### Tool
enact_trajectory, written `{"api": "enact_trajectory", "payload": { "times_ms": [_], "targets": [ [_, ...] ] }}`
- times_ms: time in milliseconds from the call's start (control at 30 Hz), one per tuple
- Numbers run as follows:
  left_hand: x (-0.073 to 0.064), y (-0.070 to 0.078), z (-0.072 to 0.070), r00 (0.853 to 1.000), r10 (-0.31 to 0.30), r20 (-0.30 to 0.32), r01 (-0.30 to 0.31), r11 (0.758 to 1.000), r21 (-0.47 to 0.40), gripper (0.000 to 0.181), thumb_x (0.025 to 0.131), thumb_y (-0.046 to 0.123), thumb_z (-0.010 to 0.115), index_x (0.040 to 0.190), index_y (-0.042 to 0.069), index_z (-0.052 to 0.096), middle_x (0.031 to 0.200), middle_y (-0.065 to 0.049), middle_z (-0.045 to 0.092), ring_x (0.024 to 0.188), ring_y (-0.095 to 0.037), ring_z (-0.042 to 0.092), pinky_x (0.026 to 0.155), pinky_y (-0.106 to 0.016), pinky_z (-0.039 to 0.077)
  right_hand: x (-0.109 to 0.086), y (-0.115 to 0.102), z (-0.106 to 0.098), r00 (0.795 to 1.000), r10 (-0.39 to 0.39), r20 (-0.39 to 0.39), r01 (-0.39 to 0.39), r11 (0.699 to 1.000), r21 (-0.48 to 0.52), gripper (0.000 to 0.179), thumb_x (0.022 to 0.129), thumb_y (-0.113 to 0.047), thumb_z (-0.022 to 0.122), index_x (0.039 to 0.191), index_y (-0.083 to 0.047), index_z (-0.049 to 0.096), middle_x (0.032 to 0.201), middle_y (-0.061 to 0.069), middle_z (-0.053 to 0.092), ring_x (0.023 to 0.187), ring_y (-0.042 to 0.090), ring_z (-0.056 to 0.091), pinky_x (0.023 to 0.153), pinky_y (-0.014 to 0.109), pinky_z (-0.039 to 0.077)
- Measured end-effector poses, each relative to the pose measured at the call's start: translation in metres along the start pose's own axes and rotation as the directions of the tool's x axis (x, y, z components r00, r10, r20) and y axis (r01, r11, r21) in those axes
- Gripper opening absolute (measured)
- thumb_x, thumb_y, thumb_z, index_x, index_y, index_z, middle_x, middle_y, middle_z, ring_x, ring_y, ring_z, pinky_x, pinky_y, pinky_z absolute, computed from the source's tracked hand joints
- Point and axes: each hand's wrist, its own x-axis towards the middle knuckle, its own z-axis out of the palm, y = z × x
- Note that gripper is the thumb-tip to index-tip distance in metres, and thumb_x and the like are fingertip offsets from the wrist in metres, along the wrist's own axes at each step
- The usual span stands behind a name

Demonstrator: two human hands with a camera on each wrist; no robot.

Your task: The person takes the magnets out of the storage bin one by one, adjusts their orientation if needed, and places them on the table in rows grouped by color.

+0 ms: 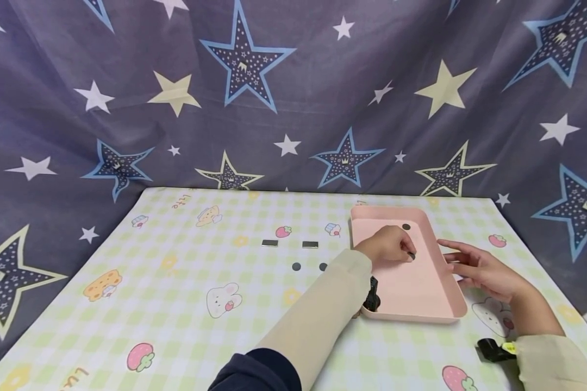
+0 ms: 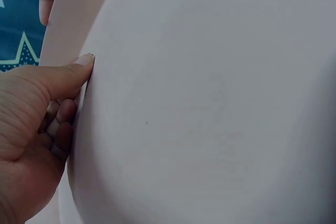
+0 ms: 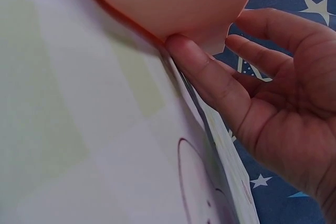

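Note:
A shallow pink tray (image 1: 406,304) lies on the right side of the table. My left hand (image 1: 390,244) reaches into it and pinches a small dark disc (image 1: 411,256) between thumb and fingertips, close over the tray floor. Farther back in the tray lies another dark disc (image 1: 406,227). The right hand (image 1: 486,271) is at the outside of the tray's right wall, fingers loosely spread. In the right wrist view its thumb rests against the tray's pink side (image 3: 173,3), and the other fingers reach along the wall.
Left of the tray, two dark discs (image 1: 296,266) lie on the checked tablecloth (image 1: 176,304), one partly behind the left sleeve. Behind them are two dark flat rectangular pieces (image 1: 270,243). A star-patterned curtain (image 1: 293,108) hangs behind the table. Black devices sit at both wrists.

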Motion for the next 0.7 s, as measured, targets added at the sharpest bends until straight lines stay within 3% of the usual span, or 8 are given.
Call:
{"api": "enact_trajectory", "payload": {
  "times_ms": [267, 500, 700],
  "targets": [
    [-0.0027, -0.0040, -0.0008, 0.999, 0.038, -0.022, -0.040, 0.996, -0.082, 0.011, 0.086, 0.014, 0.077, 0.096, 0.010, 0.076, 0.081, 0.008, 0.068, 0.072, 0.003, 0.055, 0.068, -0.006, 0.041, 0.0000, 0.0007, 0.0013, 1.000, 0.008, -0.012, -0.009, 1.000, -0.013, 0.057, 0.101, 0.002, 0.046, 0.153, -0.021, 0.035, 0.124, -0.003, 0.059, 0.107, 0.012, 0.062, 0.080, 0.036, 0.057],
    [-0.0039, -0.0042, -0.0025, 0.998, 0.042, -0.048, -0.052, 0.971, -0.235, 0.014, 0.088, 0.011, 0.074, 0.101, 0.006, 0.075, 0.088, 0.002, 0.070, 0.075, 0.001, 0.057, 0.069, -0.007, 0.043, 0.0001, 0.0006, 0.0022, 1.000, 0.012, -0.025, -0.013, 1.000, -0.012, 0.057, 0.101, 0.001, 0.047, 0.153, -0.020, 0.035, 0.124, -0.002, 0.059, 0.107, 0.012, 0.062, 0.079, 0.037, 0.058],
    [-0.0043, -0.0036, -0.0058, 0.997, 0.043, -0.068, -0.061, 0.959, -0.278, 0.016, 0.090, 0.008, 0.071, 0.105, 0.005, 0.074, 0.094, -0.001, 0.071, 0.076, -0.001, 0.056, 0.069, -0.008, 0.044, 0.0003, -0.0004, 0.0022, 1.000, 0.007, -0.024, -0.008, 1.000, -0.012, 0.056, 0.102, 0.000, 0.046, 0.153, -0.017, 0.033, 0.124, -0.001, 0.059, 0.107, 0.013, 0.063, 0.079, 0.038, 0.058]
  ]
}}
